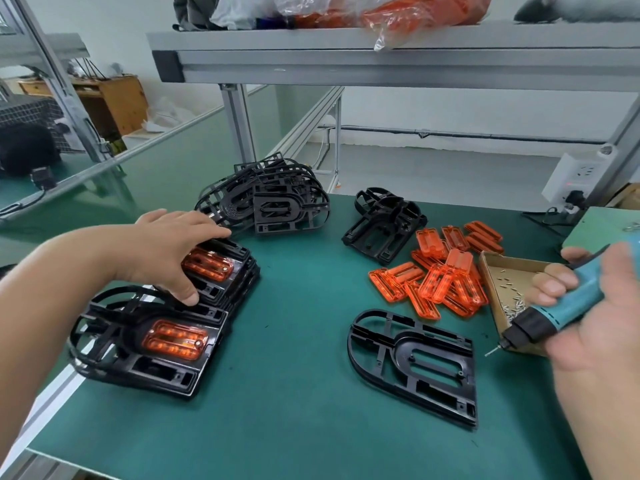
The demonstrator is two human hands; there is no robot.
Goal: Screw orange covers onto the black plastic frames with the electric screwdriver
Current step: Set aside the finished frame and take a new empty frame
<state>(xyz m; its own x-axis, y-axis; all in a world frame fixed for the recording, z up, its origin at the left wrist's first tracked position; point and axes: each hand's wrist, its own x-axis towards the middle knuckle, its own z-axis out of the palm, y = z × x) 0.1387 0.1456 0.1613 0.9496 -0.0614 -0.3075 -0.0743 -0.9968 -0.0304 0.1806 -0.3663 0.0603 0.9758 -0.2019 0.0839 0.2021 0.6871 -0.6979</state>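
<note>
Workbench surface is a green mat (294,427) under a grey overhead shelf (346,57) that carries plastic bags (398,12). A white socket strip (575,178) is fixed to the post at far right. An open cardboard box (509,268) stands at the right edge of the mat, with small screws (512,308) in its near corner. A loose pile of orange covers (446,282) lies just left of the box and touches it. A heap of frames (273,206) sits at far centre, and a smaller stack of frames (384,226) lies to its right, near the covers. One bare frame (422,365) lies flat at near centre-right: black, rounded at its left end, square at its right end, with an open slot in the middle and no cover fitted. Two stacks of fitted frames stand at left. The near stack (145,375) shows a translucent orange cover seated in the middle of its top frame. The far stack (239,271) is partly hidden by the left hand (166,244), which lies spread over its top frame with fingers extended and the thumb tip on the near edge. The right hand (595,323) is wrapped around the screwdriver (554,313), a blue tool with a black nose, held over the near corner of the box with its bit pointing down and left toward the bare frame. The hands are well apart.
</note>
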